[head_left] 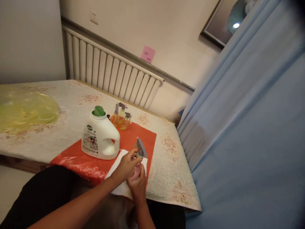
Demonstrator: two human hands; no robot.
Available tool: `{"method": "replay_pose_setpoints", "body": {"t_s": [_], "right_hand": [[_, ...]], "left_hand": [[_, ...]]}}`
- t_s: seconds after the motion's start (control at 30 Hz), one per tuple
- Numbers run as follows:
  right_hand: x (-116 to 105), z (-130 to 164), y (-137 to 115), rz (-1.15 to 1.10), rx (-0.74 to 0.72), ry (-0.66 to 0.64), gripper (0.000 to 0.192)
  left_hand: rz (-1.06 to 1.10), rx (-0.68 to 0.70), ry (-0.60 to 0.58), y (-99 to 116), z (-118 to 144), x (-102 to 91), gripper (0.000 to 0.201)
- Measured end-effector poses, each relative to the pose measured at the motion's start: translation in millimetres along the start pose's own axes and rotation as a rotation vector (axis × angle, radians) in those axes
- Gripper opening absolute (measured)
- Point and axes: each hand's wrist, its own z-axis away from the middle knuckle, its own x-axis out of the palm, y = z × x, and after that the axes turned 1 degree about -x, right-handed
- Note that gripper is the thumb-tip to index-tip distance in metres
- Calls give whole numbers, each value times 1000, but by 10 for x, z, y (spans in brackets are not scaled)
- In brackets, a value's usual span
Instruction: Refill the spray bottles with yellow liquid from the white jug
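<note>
A small spray bottle point(136, 172) with a pink body and a grey trigger head point(141, 147) is held between my two hands, head upward and slightly tilted. My left hand point(125, 166) has its fingers closed at the neck, just under the trigger head. Lower down, my right hand point(138, 184) wraps around the bottle's body, so much of the body is hidden. Beneath both hands lies a folded white towel point(119, 189) on a red plastic sheet point(140, 135). To the left stands a large white jug point(103, 140) with a green inner spout at its mouth.
Several spray bottles point(124, 123) with orange liquid stand behind the jug. A yellow translucent bag or basin point(26, 109) sits at the left on the floral cloth point(69, 124). A radiator point(105, 63) runs along the wall, and a blue curtain point(238, 127) hangs at the right.
</note>
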Motion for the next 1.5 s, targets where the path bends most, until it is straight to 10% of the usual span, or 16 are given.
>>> {"method": "replay_pose_setpoints", "body": {"t_s": [0.33,0.83,1.27,1.5], "right_hand": [[-1,2,-40,-51,105,-35,76],[-127,-57,-184,-116,104,-92,68],[-105,-54,-181,-96,103,-64,72],[-87,-31,-131,-74,119,-73,70]], "left_hand": [[150,10,-47,309,-39,-64,25],[96,83,185,554,41,-215,32],[121,14,-8,465,71,-273,29],[405,-51,220,338,188,-762,52]]}}
